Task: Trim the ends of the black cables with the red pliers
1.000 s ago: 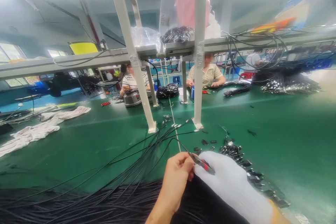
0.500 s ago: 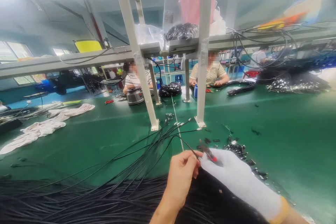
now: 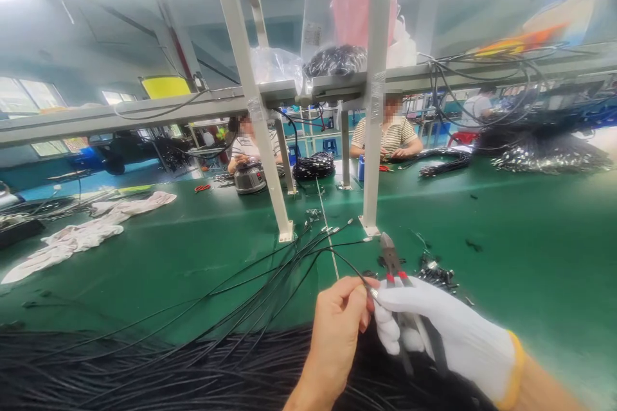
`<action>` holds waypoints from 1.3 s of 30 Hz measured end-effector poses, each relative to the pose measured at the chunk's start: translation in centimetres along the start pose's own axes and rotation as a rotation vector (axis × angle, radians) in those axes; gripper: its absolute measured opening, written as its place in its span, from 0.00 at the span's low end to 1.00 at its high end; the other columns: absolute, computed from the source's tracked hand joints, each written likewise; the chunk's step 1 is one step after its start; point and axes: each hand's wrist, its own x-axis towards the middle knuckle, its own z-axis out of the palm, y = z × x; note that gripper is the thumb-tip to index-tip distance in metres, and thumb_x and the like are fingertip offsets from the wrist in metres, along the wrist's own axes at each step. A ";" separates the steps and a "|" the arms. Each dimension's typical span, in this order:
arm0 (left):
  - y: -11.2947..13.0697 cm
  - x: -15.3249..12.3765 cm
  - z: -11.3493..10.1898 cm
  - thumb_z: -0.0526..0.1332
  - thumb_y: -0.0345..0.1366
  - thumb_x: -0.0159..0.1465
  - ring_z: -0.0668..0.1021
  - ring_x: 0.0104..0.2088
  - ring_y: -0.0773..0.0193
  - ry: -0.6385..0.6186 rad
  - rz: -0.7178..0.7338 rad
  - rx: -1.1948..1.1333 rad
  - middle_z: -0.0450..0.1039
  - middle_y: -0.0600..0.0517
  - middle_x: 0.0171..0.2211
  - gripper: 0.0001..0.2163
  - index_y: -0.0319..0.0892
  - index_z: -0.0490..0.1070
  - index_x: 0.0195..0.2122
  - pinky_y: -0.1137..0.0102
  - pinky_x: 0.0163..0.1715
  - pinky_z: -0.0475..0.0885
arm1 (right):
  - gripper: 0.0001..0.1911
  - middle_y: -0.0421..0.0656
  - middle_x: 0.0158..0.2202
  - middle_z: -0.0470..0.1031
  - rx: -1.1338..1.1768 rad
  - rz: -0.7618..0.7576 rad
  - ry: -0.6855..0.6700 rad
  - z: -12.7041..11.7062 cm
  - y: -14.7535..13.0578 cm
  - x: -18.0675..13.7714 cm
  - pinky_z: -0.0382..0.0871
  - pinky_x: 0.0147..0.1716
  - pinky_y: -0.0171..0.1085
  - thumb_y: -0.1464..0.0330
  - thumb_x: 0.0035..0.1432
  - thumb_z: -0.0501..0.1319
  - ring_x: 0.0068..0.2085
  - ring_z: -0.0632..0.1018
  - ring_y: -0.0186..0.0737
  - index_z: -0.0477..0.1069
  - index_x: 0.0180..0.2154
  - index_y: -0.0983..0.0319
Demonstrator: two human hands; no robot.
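My bare left hand [image 3: 340, 324] pinches the end of a thin black cable [image 3: 337, 259] that loops back over the green table. My right hand [image 3: 443, 331], in a white glove with a yellow cuff, grips small cutters [image 3: 393, 263] with red-marked black handles; their closed jaws point up and away. The two hands touch at the cable's end. Several more black cables [image 3: 270, 270] fan out toward the frame legs, and a thick bundle of black cables [image 3: 168, 372] lies along the near edge.
The green table [image 3: 530, 237] carries small black cut pieces [image 3: 436, 273] right of my hands, white frame legs [image 3: 371, 141] straight ahead and white cloths [image 3: 77, 237] at left. Two seated people [image 3: 385, 135] work at the far side beside cable coils [image 3: 313, 166].
The cutters have swung from lying across the cable's end to pointing upward, clear of the cable. My left hand keeps its pinch and has barely moved.
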 end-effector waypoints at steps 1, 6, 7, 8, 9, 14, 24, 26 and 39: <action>0.0 0.0 0.0 0.60 0.38 0.60 0.61 0.20 0.72 0.001 -0.005 -0.011 0.63 0.57 0.19 0.11 0.36 0.80 0.33 0.73 0.22 0.55 | 0.20 0.41 0.20 0.69 0.015 0.020 0.002 0.0 0.2 0.1 0.49 0.21 0.34 0.54 0.56 0.56 0.21 0.61 0.30 0.66 0.21 0.61; 0.4 -0.1 0.3 0.62 0.38 0.58 0.60 0.20 0.72 0.004 -0.059 -0.112 0.62 0.56 0.19 0.11 0.35 0.79 0.32 0.72 0.22 0.53 | 0.21 0.41 0.21 0.69 -0.003 0.007 0.025 0.0 0.6 0.3 0.53 0.22 0.33 0.53 0.56 0.57 0.23 0.67 0.32 0.65 0.21 0.61; 0.6 -0.2 0.3 0.62 0.38 0.57 0.60 0.20 0.72 -0.002 -0.077 -0.138 0.61 0.56 0.18 0.11 0.35 0.79 0.31 0.72 0.22 0.53 | 0.20 0.42 0.21 0.70 -0.043 -0.016 0.042 0.0 0.5 0.3 0.54 0.23 0.33 0.54 0.56 0.56 0.25 0.68 0.33 0.65 0.21 0.61; 0.7 -0.2 0.3 0.62 0.38 0.56 0.60 0.20 0.72 -0.010 -0.094 -0.159 0.61 0.56 0.18 0.11 0.35 0.79 0.29 0.72 0.23 0.54 | 0.19 0.42 0.22 0.71 -0.098 -0.034 0.056 0.1 0.3 0.2 0.54 0.23 0.34 0.55 0.57 0.55 0.25 0.67 0.33 0.66 0.22 0.60; 0.9 -0.2 0.3 0.62 0.38 0.55 0.60 0.20 0.72 -0.016 -0.106 -0.170 0.62 0.56 0.18 0.10 0.35 0.78 0.27 0.72 0.23 0.54 | 0.17 0.41 0.21 0.70 -0.156 -0.039 0.073 0.2 0.0 0.0 0.53 0.22 0.34 0.56 0.56 0.55 0.24 0.66 0.33 0.66 0.22 0.60; 1.1 -0.3 0.1 0.62 0.36 0.53 0.63 0.21 0.72 -0.004 -0.134 -0.130 0.66 0.54 0.20 0.09 0.35 0.78 0.27 0.71 0.25 0.56 | 0.15 0.38 0.18 0.69 -0.494 -0.031 0.223 0.2 -1.0 -0.5 0.49 0.22 0.34 0.61 0.55 0.57 0.22 0.62 0.31 0.66 0.20 0.60; 1.2 -0.3 0.1 0.69 0.37 0.52 0.69 0.24 0.68 -0.026 -0.162 -0.212 0.69 0.53 0.20 0.12 0.34 0.79 0.34 0.69 0.30 0.65 | 0.15 0.38 0.22 0.71 -0.688 -0.018 0.296 -0.5 0.0 -0.1 0.58 0.29 0.36 0.58 0.55 0.56 0.28 0.70 0.37 0.68 0.24 0.60; 1.3 -0.3 0.0 0.69 0.36 0.52 0.69 0.24 0.68 -0.037 -0.174 -0.250 0.69 0.53 0.20 0.11 0.34 0.79 0.33 0.70 0.29 0.66 | 0.15 0.39 0.22 0.72 -0.652 -0.024 0.287 -0.4 -0.1 -0.2 0.59 0.30 0.36 0.57 0.55 0.56 0.28 0.70 0.37 0.69 0.24 0.60; 1.4 -0.3 -0.2 0.67 0.32 0.49 0.68 0.21 0.70 -0.029 -0.236 -0.350 0.69 0.53 0.17 0.09 0.33 0.80 0.31 0.73 0.25 0.66 | 0.17 0.38 0.20 0.69 -0.558 0.009 0.230 0.4 -0.7 -0.5 0.51 0.23 0.34 0.58 0.55 0.56 0.23 0.63 0.32 0.67 0.20 0.61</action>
